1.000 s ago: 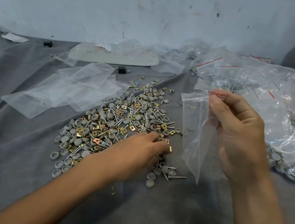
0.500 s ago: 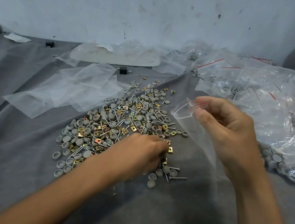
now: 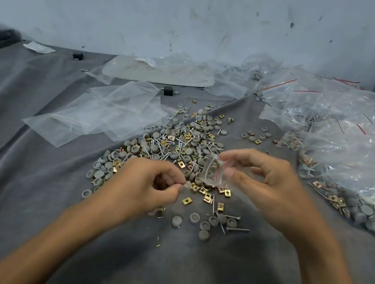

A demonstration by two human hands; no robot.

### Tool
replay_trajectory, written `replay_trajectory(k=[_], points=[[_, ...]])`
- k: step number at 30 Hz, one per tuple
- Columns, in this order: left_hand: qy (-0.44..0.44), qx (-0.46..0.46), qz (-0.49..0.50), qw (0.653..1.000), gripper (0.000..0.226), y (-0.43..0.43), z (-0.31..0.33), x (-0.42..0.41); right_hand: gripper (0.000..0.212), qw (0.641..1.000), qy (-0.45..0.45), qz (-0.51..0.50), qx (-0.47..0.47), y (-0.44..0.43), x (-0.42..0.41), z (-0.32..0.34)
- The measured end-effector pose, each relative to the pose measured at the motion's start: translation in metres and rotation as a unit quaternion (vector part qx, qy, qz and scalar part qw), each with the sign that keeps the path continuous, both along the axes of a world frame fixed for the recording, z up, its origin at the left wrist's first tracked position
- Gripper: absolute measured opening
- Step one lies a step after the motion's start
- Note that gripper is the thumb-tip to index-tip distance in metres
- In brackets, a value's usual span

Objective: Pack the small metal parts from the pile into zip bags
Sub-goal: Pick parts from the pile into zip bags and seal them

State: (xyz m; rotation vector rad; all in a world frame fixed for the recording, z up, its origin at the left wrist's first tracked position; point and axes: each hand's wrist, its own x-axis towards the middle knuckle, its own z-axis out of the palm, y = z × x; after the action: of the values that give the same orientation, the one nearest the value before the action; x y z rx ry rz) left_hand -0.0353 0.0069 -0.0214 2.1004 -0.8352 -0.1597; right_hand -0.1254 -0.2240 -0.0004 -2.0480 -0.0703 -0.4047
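While pinching bag [image 3: 211, 173] by its mouth in right hand [image 3: 273, 189], holds it just right of left hand [image 3: 148, 185], fingers pinched on a small part; mouth seemingly facing them; pile [image 3: 180, 145] just beyond both.

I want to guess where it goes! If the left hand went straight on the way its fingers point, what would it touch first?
Probably the zip bag that the right hand pinches: the left hand, pinching a small part, points rightward at it. Depth is unclear, though.
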Motion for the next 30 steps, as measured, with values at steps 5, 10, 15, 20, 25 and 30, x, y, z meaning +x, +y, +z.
replay_trajectory(k=[5,10,15,20,25,30], points=[[0.072,-0.095,-0.017,0.993,0.011,0.0,0.005,-0.007,0.024,0.999,0.011,0.045,-0.025,0.02,0.004,-0.004],[0.074,-0.093,-0.021,0.993,0.015,-0.007,0.009,-0.003,0.024,0.998,0.004,0.057,-0.028,0.027,0.006,-0.008],[0.057,-0.09,-0.01,0.994,0.006,-0.001,0.011,0.003,0.022,0.998,0.008,0.055,-0.009,0.024,0.006,-0.009],[0.057,-0.089,-0.014,0.994,0.007,-0.001,0.009,0.004,0.021,0.998,0.011,0.057,-0.002,0.025,0.006,-0.009],[0.064,-0.095,-0.011,0.993,0.009,-0.007,0.007,0.0,0.024,0.998,0.004,0.059,0.0,0.023,0.006,-0.009],[0.124,-0.198,0.04,0.971,0.021,-0.016,0.004,-0.012,0.025,0.999,-0.008,0.05,-0.013,0.021,0.006,-0.009]])
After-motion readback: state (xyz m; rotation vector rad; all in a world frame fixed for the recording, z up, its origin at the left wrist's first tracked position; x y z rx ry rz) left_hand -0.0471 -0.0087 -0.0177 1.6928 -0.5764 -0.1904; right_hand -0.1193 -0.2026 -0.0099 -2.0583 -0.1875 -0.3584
